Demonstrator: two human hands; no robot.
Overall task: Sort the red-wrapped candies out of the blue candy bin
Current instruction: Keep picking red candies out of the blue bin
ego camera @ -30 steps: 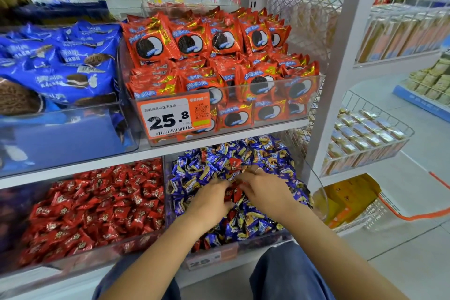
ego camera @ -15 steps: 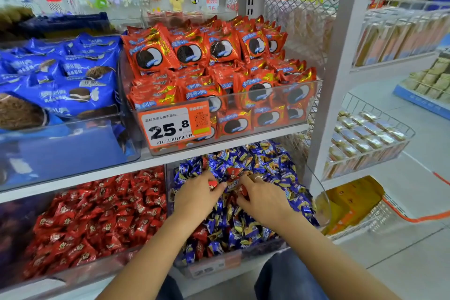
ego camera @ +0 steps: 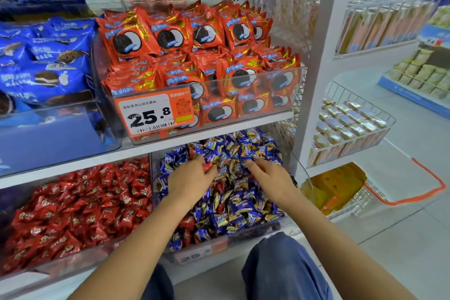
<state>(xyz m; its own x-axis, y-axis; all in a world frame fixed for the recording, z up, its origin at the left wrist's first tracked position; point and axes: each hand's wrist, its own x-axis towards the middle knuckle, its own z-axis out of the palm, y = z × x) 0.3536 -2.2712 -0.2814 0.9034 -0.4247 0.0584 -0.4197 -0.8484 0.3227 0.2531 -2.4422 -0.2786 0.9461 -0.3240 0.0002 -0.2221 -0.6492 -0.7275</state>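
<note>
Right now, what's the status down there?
Left hand pinching a red candy. Right hand open on the blue candies. More reds buried; nothing blocking.

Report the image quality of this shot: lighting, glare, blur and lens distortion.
Head view: bright, even shop light, no hard shadows; glare streaks the clear plastic front of the upper bin; the white shelf upright leans from wide-angle distortion; the left hand and right hand are slightly soft over the blue-wrapped candies; the top-left background is washed out.

Both hands lie in the lower-right candy bin (ego camera: 287, 220), left hand (ego camera: 192, 184) beside right hand (ego camera: 274, 181), with another candy bin (ego camera: 60, 266) at lower left and biscuit packs (ego camera: 194, 56) above.
</note>
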